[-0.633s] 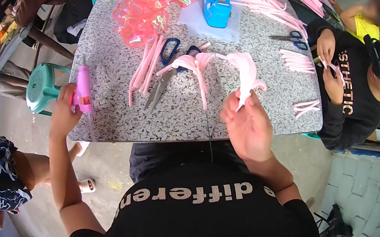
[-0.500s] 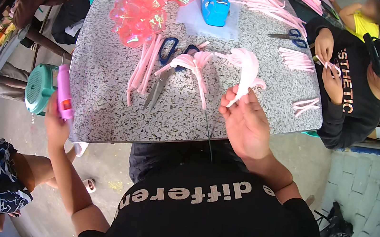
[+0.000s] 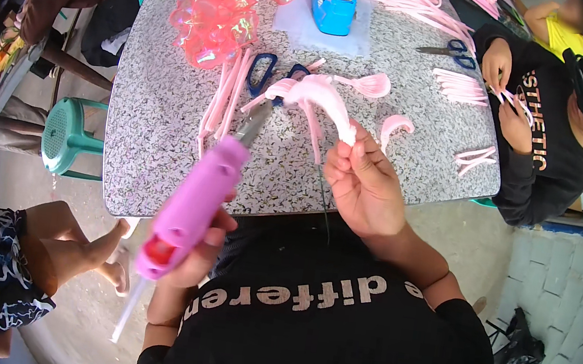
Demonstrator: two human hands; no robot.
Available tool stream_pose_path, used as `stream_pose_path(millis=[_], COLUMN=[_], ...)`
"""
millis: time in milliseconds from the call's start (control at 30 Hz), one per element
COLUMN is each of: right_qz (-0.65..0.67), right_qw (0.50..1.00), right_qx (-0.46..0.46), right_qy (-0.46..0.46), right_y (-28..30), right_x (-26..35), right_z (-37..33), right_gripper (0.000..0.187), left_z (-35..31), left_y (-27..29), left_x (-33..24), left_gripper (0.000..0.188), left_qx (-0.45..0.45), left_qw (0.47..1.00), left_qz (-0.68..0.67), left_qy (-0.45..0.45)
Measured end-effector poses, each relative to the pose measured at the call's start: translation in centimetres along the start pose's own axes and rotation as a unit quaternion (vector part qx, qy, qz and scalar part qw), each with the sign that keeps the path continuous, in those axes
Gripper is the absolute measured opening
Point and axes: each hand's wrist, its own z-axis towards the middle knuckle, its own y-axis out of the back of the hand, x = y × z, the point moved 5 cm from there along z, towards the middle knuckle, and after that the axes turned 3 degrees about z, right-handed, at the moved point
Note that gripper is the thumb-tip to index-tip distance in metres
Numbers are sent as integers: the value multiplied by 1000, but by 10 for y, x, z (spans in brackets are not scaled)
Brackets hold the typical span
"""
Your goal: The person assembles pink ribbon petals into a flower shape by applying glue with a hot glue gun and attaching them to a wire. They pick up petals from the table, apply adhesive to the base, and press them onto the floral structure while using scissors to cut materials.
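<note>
My left hand (image 3: 202,255) is closed around a pink glue gun (image 3: 195,195), raised in front of the table edge. A clear glue stick (image 3: 131,312) sticks out of its back end. Between the fingertips of my right hand (image 3: 373,185) is the narrow end of a curved, pale pink fuzzy petal (image 3: 328,100), lifted above the table. Its other end covers part of a bundle of bent pink stems (image 3: 311,127) with a thin dark wire (image 3: 322,199) below. Dark-blue-handled scissors (image 3: 260,75) lie behind the glue gun's nozzle, partly hidden.
On the speckled table (image 3: 155,157) are pink fuzzy stems (image 3: 225,96), crinkled iridescent film (image 3: 217,21), a blue tape dispenser (image 3: 332,3), loose petals (image 3: 394,128) and second scissors (image 3: 450,52). At the right, a co-worker (image 3: 533,133) handles pink stems. A green stool (image 3: 66,134) stands left.
My left hand has brought the glue gun from the table's left edge inward toward the petal. My right hand has shifted slightly left, and the petal now points up and left.
</note>
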Motion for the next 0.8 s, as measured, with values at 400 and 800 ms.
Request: stream_pose_path(millis=[400, 800], right_qz=[4, -7], right_qw=[998, 1000], right_qx=[31, 3], right_qy=[48, 25], right_y=[6, 4], right_x=[4, 4], right_z=[-5, -6], right_gripper=[17, 14], left_z=[12, 13], left_y=[-32, -36], left_x=[-1, 5], left_gripper=[30, 29], left_qx=[134, 131], left_qw=[966, 969], left_qz=[198, 190], left_qy=[-100, -86])
